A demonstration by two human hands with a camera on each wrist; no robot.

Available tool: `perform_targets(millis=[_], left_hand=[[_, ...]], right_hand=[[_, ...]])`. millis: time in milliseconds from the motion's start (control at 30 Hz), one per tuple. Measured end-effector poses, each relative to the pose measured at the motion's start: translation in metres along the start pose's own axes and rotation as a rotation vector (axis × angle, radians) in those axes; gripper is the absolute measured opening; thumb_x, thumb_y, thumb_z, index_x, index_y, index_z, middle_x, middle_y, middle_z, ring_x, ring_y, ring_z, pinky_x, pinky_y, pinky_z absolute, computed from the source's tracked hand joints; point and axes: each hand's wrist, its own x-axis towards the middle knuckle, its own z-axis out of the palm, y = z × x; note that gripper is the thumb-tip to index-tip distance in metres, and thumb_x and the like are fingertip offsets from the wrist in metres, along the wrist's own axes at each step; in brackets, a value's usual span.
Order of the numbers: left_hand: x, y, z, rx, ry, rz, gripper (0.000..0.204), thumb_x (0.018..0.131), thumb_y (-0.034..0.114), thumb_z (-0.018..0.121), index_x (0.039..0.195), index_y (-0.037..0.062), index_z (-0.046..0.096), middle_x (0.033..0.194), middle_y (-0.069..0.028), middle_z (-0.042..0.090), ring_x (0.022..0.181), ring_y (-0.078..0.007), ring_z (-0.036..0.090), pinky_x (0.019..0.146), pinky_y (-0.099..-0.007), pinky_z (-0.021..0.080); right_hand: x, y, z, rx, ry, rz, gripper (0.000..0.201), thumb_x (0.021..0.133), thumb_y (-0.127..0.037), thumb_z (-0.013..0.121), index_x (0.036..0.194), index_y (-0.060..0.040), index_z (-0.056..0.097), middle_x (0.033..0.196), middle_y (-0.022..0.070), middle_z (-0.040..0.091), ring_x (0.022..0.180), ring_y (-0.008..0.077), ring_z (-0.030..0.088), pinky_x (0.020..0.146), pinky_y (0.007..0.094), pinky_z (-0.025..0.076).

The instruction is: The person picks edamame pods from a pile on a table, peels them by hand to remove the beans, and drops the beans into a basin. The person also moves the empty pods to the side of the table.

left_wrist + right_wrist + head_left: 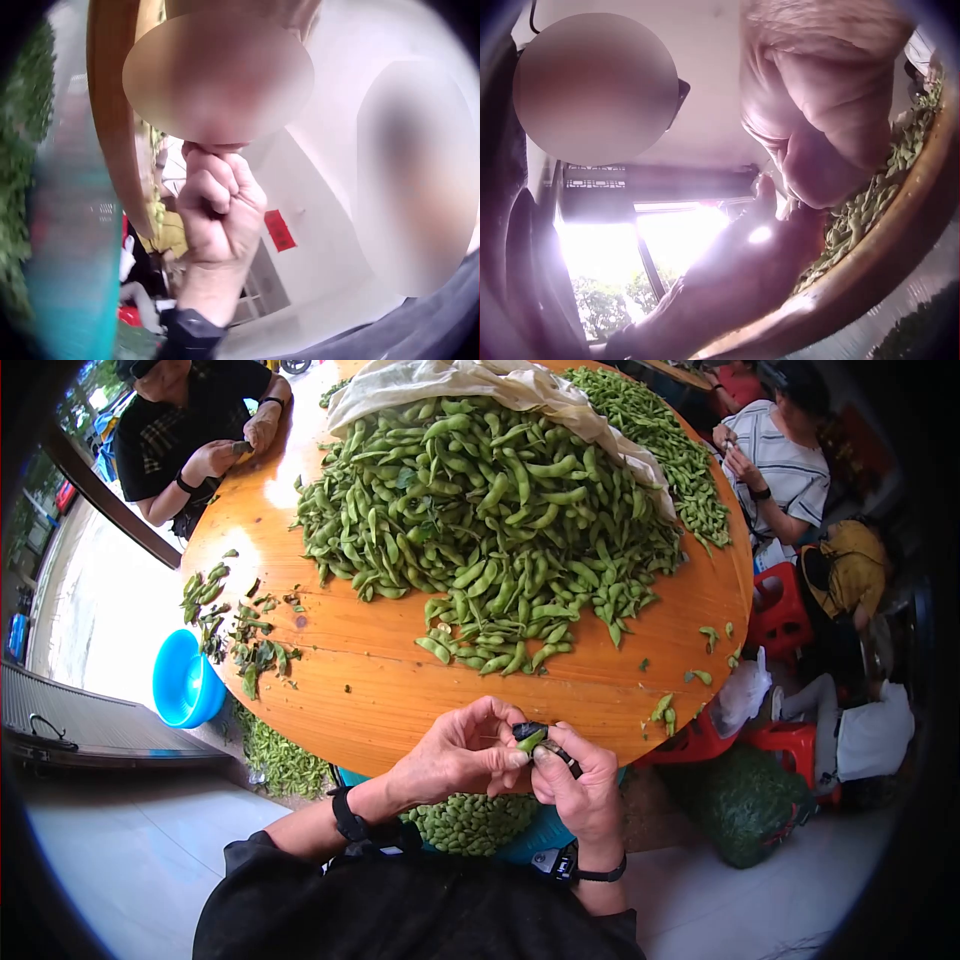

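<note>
In the head view my left hand (455, 752) and right hand (582, 785) meet over the table's near edge. Between their fingertips sits a green soybean pod (531, 741), pinched by thumb and fingers from both sides. A black covering (528, 730) shows at the left fingertips, and another dark piece lies against the right fingers. The left wrist view shows a hand (221, 202) with curled fingers. In the right wrist view, the near hand (825, 112) and the other hand (735, 262) come together at the fingertips, hiding the pod.
A large heap of soybean pods (470, 510) covers the wooden table's (400, 680) far half, partly under a pale cloth (480, 382). Leaf scraps (262, 652) lie at left. Shelled beans (470, 822) are below my hands. A blue basin (187, 680) stands at left; other people sit around.
</note>
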Motion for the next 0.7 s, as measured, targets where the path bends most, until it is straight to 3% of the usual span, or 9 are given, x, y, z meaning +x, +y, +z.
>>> perform_targets(millis=[67,133,167,300,433,500,600,700], left_hand=[[0.000,-0.005,-0.008,0.082,-0.055,0.072,0.033,0.089,0.006,0.070,0.117,0.0024,0.053,0.084,-0.0081,0.066,0.064,-0.0172,0.064,0.054,-0.0262,0.049],[-0.003,0.000,-0.011,0.982,-0.015,0.483,0.039,0.086,0.005,0.072,0.120,0.0008,0.053,0.090,-0.0152,0.067,0.072,-0.0243,0.069,0.059,-0.0301,0.053],[-0.004,0.003,-0.013,1.093,-0.028,0.511,0.046,0.083,0.006,0.074,0.123,-0.0019,0.052,0.093,-0.0207,0.065,0.079,-0.0324,0.070,0.065,-0.0342,0.056],[-0.005,-0.010,-0.009,1.324,0.034,0.642,0.046,0.084,0.005,0.071,0.125,-0.0049,0.051,0.093,-0.0206,0.065,0.076,-0.0364,0.068,0.063,-0.0393,0.056],[-0.007,-0.007,-0.003,1.303,0.052,0.657,0.044,0.086,0.003,0.067,0.126,-0.0051,0.050,0.089,-0.0209,0.065,0.075,-0.0367,0.067,0.061,-0.0401,0.055],[-0.005,-0.004,-0.009,1.114,0.009,0.472,0.043,0.087,0.002,0.065,0.127,-0.0059,0.049,0.085,-0.0213,0.064,0.075,-0.0362,0.067,0.061,-0.0411,0.053],[-0.005,0.007,-0.007,0.997,-0.026,0.326,0.043,0.087,0.000,0.063,0.128,-0.0065,0.048,0.081,-0.0222,0.063,0.074,-0.0371,0.066,0.062,-0.0424,0.052],[-0.005,-0.002,0.000,1.022,0.042,0.427,0.041,0.088,0.000,0.060,0.127,-0.0069,0.049,0.084,-0.0239,0.063,0.077,-0.0381,0.066,0.065,-0.0426,0.052]], right_hand=[[0.000,0.000,0.002,-0.130,0.035,-0.020,0.015,0.094,0.000,0.058,0.105,0.0092,0.062,0.081,0.0015,0.052,0.058,0.0059,0.051,0.049,0.0222,0.040],[-0.002,0.003,0.004,-0.381,0.077,-0.126,0.015,0.092,-0.001,0.059,0.102,0.0098,0.062,0.079,0.0056,0.055,0.058,0.0091,0.056,0.050,0.0243,0.043],[-0.002,0.004,0.005,-0.381,0.074,-0.124,0.015,0.092,-0.001,0.059,0.102,0.0098,0.062,0.079,0.0056,0.055,0.058,0.0091,0.056,0.050,0.0243,0.043],[-0.002,0.010,0.009,-0.610,0.162,-0.234,0.016,0.086,0.001,0.062,0.100,0.0090,0.063,0.077,0.0125,0.056,0.064,0.0211,0.061,0.056,0.0306,0.047],[-0.001,0.009,0.017,-0.734,0.213,-0.298,0.015,0.083,0.002,0.063,0.097,0.0080,0.063,0.078,0.0156,0.057,0.070,0.0303,0.062,0.063,0.0355,0.049],[-0.001,0.015,0.014,-0.714,0.217,-0.291,0.015,0.083,0.003,0.063,0.096,0.0080,0.063,0.078,0.0156,0.057,0.069,0.0303,0.062,0.063,0.0360,0.049],[-0.001,0.018,0.017,-0.728,0.235,-0.325,0.014,0.083,0.003,0.062,0.096,0.0077,0.063,0.078,0.0157,0.056,0.068,0.0308,0.061,0.061,0.0372,0.049],[0.003,0.017,0.026,-0.850,0.285,-0.458,0.013,0.083,0.003,0.062,0.094,0.0086,0.062,0.078,0.0150,0.056,0.066,0.0289,0.061,0.059,0.0362,0.048]])
